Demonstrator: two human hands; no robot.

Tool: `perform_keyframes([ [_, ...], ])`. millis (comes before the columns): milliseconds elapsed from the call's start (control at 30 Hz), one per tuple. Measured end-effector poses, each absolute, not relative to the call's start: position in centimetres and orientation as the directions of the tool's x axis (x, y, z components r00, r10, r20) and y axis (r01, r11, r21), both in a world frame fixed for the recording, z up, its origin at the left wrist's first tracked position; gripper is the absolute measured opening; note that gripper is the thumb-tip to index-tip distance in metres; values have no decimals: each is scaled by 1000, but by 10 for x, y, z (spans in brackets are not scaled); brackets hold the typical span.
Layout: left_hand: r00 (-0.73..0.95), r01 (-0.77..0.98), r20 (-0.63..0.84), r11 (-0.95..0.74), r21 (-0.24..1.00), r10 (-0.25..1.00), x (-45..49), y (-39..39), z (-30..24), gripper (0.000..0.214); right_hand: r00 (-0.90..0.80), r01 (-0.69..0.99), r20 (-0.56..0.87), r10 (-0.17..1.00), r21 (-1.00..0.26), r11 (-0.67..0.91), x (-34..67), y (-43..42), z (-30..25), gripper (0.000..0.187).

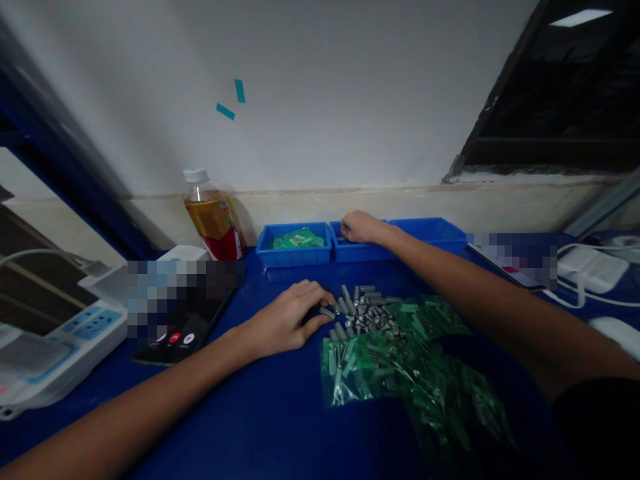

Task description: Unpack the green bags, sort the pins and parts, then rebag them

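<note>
My left hand (289, 317) rests on the blue table, fingers curled and pinching a small grey metal cylinder (327, 311) at the left edge of a pile of such cylinders (367, 313). The pile lies on and beside clear green plastic bags (405, 370) holding more of them. My right hand (359, 227) reaches far back, fingers closed, over the rim of the middle blue bin (357, 252); what it holds, if anything, is hidden.
A left blue bin (294, 254) holds green bags; a third blue bin (435, 232) stands right. A drink bottle (213, 217) stands by the wall. A phone (180, 333) and a white device (55, 340) lie left; white cables (593, 270) lie right.
</note>
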State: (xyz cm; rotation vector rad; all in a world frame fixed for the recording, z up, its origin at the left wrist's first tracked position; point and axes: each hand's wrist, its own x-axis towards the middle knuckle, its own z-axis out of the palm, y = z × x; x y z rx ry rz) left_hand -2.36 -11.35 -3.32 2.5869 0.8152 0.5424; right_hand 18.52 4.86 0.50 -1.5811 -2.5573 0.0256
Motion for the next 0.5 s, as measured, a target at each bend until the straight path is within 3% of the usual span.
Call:
perform_keyframes([
  [100, 718, 510, 296, -766, 390, 629, -25, -114, -38, 13, -416, 896, 184, 891, -85, 436, 186, 36, 14, 13],
  [200, 672, 524, 370, -765, 375, 642, -26, -114, -39, 12, -382, 884, 350, 855, -133, 449, 188, -8, 17, 26],
  [267, 596, 529, 424, -730, 432, 682, -24, -116, -38, 10, -415, 774, 509, 754, -238, 586, 188, -52, 10, 24],
  [333, 502, 518, 448, -672, 529, 740, -20, -118, -36, 9, -540, 656, 535, 649, -215, 723, 189, -96, -3, 22],
  [500, 471, 420, 402, -600, 681, 785, -5, -128, -33, 11, -572, 650, 524, 631, -179, 738, 191, -147, -29, 19],
])
